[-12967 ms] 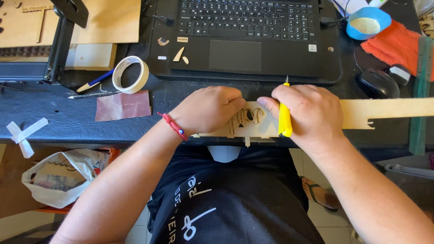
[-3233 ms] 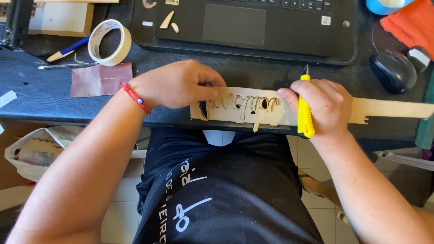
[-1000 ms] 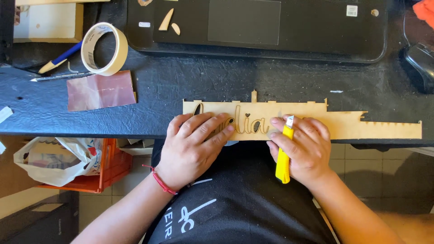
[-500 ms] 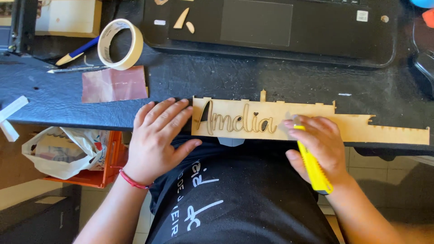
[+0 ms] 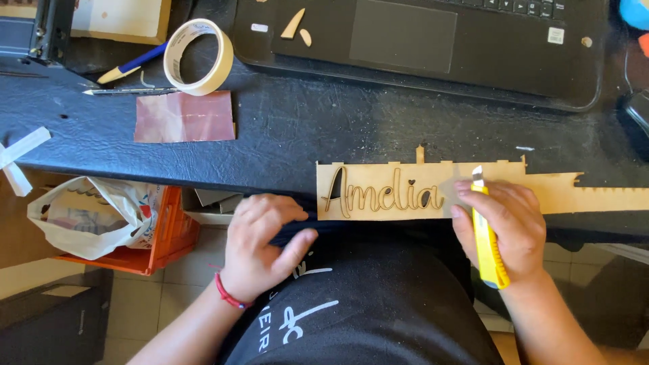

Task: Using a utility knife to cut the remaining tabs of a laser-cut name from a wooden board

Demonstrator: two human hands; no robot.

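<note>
A long thin plywood strip (image 5: pixel 385 197) with a laser-cut cursive word lies at the near edge of the black table (image 5: pixel 297 128). My right hand (image 5: pixel 507 226) grips a yellow utility knife (image 5: pixel 488 247). Its blade tip rests on the strip just right of the lettering. My left hand (image 5: pixel 267 247) lies below the strip's left end, off the wood. It rests on my dark shirt with its fingers loosely spread and holds nothing.
A roll of masking tape (image 5: pixel 199 54), a blue and yellow pen (image 5: pixel 132 64) and a reddish sandpaper sheet (image 5: pixel 184 116) lie at the left. A black laptop (image 5: pixel 433 40) carries small wood offcuts (image 5: pixel 294 27). Under the table are a plastic bag (image 5: pixel 88 213) and an orange crate (image 5: pixel 169 236).
My left hand has come off the strip and dropped toward my lap. My right hand has turned the knife upright and set its blade on the strip beside the lettering.
</note>
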